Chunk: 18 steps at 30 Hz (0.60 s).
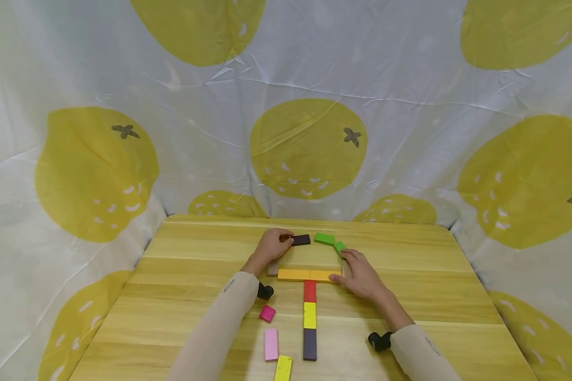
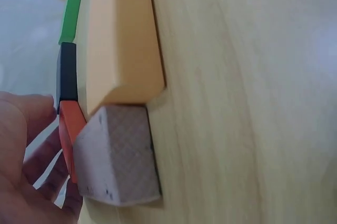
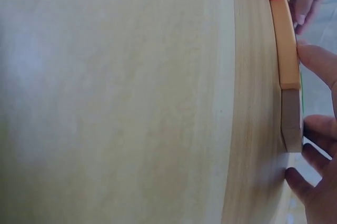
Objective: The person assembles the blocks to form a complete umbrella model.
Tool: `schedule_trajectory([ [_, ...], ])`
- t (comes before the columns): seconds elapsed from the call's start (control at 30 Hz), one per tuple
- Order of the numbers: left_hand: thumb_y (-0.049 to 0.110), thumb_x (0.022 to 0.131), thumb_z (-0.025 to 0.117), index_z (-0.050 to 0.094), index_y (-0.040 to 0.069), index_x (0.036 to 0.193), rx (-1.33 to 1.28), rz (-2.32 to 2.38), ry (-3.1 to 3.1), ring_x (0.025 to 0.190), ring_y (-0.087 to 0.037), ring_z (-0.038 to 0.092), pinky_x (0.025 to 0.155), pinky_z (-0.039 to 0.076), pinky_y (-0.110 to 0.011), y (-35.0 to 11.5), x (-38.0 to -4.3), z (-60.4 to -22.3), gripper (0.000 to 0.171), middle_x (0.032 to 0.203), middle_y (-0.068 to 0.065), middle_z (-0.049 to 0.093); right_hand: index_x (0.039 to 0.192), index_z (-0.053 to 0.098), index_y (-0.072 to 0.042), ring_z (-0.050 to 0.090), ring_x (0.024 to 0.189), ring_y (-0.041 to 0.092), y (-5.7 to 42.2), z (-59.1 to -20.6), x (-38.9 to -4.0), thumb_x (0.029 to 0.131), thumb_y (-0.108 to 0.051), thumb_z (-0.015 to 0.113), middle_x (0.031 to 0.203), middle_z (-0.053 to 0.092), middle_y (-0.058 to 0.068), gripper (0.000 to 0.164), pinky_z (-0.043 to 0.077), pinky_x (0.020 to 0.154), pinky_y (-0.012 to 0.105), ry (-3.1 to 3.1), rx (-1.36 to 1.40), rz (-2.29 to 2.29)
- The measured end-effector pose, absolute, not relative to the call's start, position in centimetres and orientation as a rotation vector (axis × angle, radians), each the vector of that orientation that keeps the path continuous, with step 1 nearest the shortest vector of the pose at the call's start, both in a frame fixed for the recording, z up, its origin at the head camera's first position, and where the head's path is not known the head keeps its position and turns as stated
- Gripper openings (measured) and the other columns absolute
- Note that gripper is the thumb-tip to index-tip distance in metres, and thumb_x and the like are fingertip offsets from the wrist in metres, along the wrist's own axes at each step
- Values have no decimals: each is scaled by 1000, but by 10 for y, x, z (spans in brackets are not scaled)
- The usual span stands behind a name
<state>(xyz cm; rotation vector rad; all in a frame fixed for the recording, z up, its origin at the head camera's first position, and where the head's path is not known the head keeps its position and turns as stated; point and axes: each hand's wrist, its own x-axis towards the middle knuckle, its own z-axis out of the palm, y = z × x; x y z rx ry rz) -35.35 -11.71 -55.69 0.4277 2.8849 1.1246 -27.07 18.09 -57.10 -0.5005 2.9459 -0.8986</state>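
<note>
Beige sleeves (image 1: 218, 329), black wrist cameras (image 1: 379, 342)

I'm losing the red-orange block (image 2: 70, 134) behind the left hand (image 1: 269, 246) in head view, beyond the left end of the orange bar (image 1: 296, 275). Right hand (image 1: 364, 277) is partly hiding the brown block (image 1: 346, 269) at the bar's right end and the angled green block (image 1: 339, 247). Near side of bar: loose yellow block (image 1: 283, 369) and sleeves (image 1: 219, 328) are running off the bottom edge; sleeve print (image 1: 432, 346) is looking unreadably small.
</note>
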Motion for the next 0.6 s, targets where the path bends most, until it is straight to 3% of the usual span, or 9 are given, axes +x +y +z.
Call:
schedule_trajectory([
  [0.17, 30, 100, 68, 67, 5, 135, 520, 1046, 2876, 123, -31, 62, 107, 51, -47, -127, -350, -557, 43, 133, -13, 67, 148, 51, 0, 40, 146, 42, 180, -571, -271, 91, -55, 73, 157, 45, 20, 83, 38, 117, 60, 2954, -513, -899],
  [0.37, 44, 96, 70, 59, 10, 144, 660, 890, 2863, 122, -32, 57, 102, 52, -46, -135, -340, -555, 60, 140, -15, 57, 145, 53, 1, 45, 143, 42, 180, -569, -274, 91, -51, 74, 154, 49, 21, 78, 40, 116, 60, 3034, -546, -872],
  [0.6, 58, 88, 73, 53, 14, 151, 706, 788, 2922, 125, -31, 51, 105, 49, -50, -141, -329, -555, 80, 143, -12, 51, 148, 50, 1, 43, 144, 43, 179, -562, -282, 93, -52, 71, 156, 47, 21, 80, 38, 117, 60, 3023, -531, -879],
])
